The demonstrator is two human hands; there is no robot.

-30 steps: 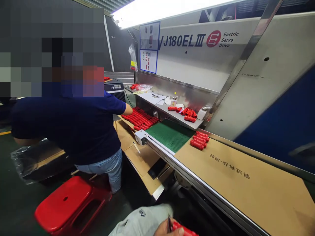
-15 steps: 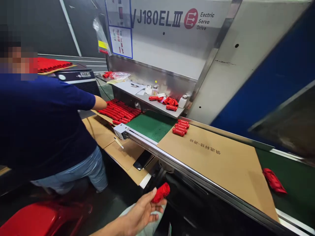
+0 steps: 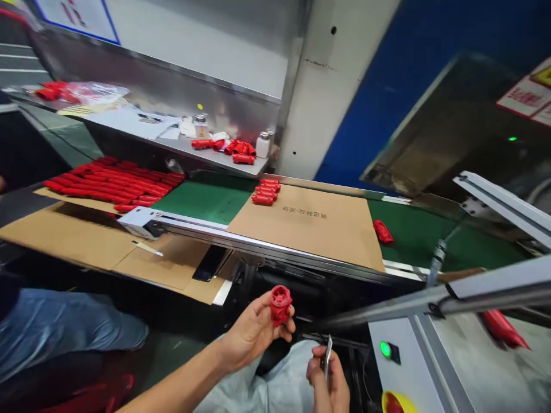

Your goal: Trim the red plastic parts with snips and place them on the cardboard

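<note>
My left hand [image 3: 249, 330] is closed around a red plastic cylindrical part [image 3: 280, 305], held above my lap. Its round end, with openings in it, faces up toward me. Lower and to the right, my right hand [image 3: 329, 381] pinches a thin, metallic blade-like tool [image 3: 328, 350], point upward. The tool and the red part are apart. Most of the tool's lower end is hidden by my fingers.
On the conveyor [image 3: 206, 198] lies a cardboard sheet [image 3: 318, 229] with several red parts [image 3: 264, 192]. Rows of red parts [image 3: 107, 183] lie left. A metal frame [image 3: 430, 304] stands at right. Another person's leg [image 3: 73, 321] is at left.
The view has swung right and down. My right hand with the blade-like tool has come into view. The red part's open end has turned toward me. The other person is mostly out of view.
</note>
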